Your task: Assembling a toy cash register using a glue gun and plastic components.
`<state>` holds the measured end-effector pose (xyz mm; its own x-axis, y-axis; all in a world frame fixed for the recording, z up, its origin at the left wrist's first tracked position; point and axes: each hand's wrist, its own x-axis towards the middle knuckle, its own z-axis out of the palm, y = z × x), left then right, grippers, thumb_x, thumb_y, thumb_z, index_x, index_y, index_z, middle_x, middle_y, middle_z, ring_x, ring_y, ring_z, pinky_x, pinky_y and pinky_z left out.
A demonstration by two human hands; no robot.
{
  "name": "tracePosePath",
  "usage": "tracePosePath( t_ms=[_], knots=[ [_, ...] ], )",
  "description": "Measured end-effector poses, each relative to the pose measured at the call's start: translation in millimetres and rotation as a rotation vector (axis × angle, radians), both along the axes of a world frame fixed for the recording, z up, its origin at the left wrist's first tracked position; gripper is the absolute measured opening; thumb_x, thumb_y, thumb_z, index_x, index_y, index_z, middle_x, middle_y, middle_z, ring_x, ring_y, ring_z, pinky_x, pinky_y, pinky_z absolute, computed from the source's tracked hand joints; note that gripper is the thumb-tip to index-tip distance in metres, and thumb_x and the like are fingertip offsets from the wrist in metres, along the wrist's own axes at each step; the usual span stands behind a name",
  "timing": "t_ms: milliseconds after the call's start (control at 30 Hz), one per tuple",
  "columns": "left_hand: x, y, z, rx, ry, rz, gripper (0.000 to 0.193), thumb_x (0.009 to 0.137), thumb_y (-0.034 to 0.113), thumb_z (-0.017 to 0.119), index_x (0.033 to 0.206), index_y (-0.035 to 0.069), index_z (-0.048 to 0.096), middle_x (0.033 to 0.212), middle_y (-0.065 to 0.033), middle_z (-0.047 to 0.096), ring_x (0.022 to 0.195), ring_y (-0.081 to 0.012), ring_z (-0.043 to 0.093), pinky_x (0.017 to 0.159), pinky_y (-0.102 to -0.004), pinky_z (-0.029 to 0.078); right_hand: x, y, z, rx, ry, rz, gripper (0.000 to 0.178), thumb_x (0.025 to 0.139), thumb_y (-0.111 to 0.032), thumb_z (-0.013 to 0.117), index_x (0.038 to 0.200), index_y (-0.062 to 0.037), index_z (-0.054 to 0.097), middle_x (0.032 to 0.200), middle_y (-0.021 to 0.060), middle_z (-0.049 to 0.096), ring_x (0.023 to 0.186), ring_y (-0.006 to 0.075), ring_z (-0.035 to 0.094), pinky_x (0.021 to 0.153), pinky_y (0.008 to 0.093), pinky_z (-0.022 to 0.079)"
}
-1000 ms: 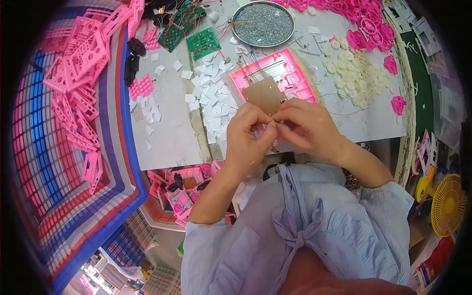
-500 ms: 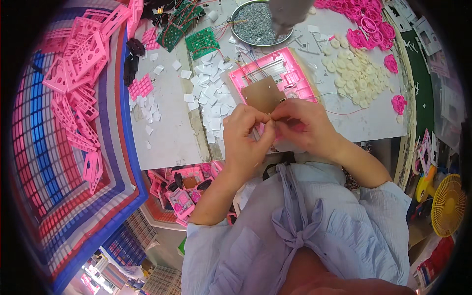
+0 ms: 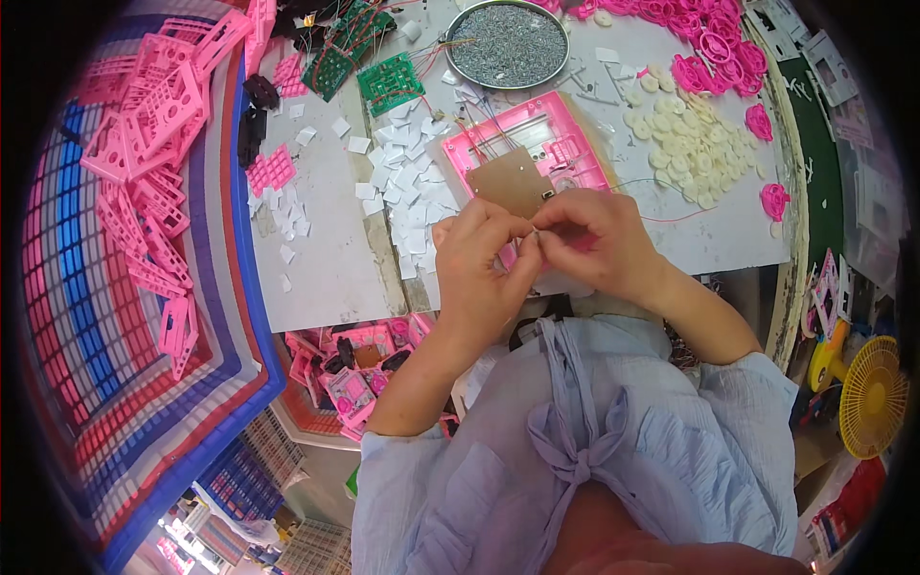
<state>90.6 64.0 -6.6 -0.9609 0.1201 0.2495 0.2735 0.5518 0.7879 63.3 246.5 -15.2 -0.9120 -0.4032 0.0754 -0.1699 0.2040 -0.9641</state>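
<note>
Both hands meet over the near edge of a pink plastic housing [image 3: 586,158] that lies on the worktable. My left hand [image 3: 479,254] is closed, thumb and forefinger pinched on something tiny and pale. My right hand [image 3: 599,240] pinches at the same spot, its fingertips almost touching the left ones. What lies between the fingertips is too small to name. Just beyond the hands, a brown circuit board [image 3: 508,182] rests over the housing, with thin wires at its far side. Part of the housing is hidden beneath my hands.
White square pieces [image 3: 412,182] lie scattered left of the housing. A round tray of small grey screws [image 3: 508,48] stands behind it. Cream discs [image 3: 700,153] and pink rings [image 3: 719,43] are heaped at right. Green circuit boards [image 3: 391,81] lie at back left, pink panels [image 3: 158,105] farther left.
A dark blurred shape over the screw tray has gone from view. My hands stay nearly in place, with fingertips still pinched together; the whole view has shifted slightly.
</note>
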Motion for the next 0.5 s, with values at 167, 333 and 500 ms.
tracePosePath(
  t_ms=[167, 333, 500],
  knots=[
    [0.4, 3.4, -0.7, -0.041, 0.026, 0.001, 0.011, 0.075, 0.008, 0.074, 0.084, 0.009, 0.068, 0.082, -0.0024, 0.060, 0.076, -0.0191, 0.058, 0.076, -0.0352, 0.033, -0.3, 3.2, -1.4, -0.076, -0.163, -0.016, 0.012, 0.085, -0.006, 0.069, 0.094, 0.0016, 0.069, 0.079, 0.0100, 0.069, 0.069, 0.0139, 0.070, 0.062, 0.0258, 0.055],
    [-0.6, 3.4, -0.4, -0.031, 0.031, -0.008, 0.012, 0.075, 0.006, 0.073, 0.086, 0.008, 0.068, 0.083, -0.0034, 0.059, 0.076, -0.0207, 0.058, 0.072, -0.0345, 0.037, -0.8, 5.6, 1.7, -0.013, -0.018, 0.018, 0.012, 0.086, 0.000, 0.067, 0.097, 0.0035, 0.069, 0.084, 0.0078, 0.070, 0.076, 0.0124, 0.070, 0.066, 0.0247, 0.057],
    [1.4, -0.7, 1.9, 0.096, -0.189, 0.022, 0.011, 0.078, 0.001, 0.071, 0.088, 0.003, 0.066, 0.080, -0.0067, 0.058, 0.068, -0.0188, 0.059, 0.060, -0.0301, 0.045, 2.0, 2.5, -5.7, -0.095, 0.077, -0.076, 0.010, 0.086, -0.004, 0.069, 0.093, 0.0021, 0.068, 0.080, 0.0092, 0.068, 0.068, 0.0161, 0.069, 0.062, 0.0272, 0.056]
  ],
)
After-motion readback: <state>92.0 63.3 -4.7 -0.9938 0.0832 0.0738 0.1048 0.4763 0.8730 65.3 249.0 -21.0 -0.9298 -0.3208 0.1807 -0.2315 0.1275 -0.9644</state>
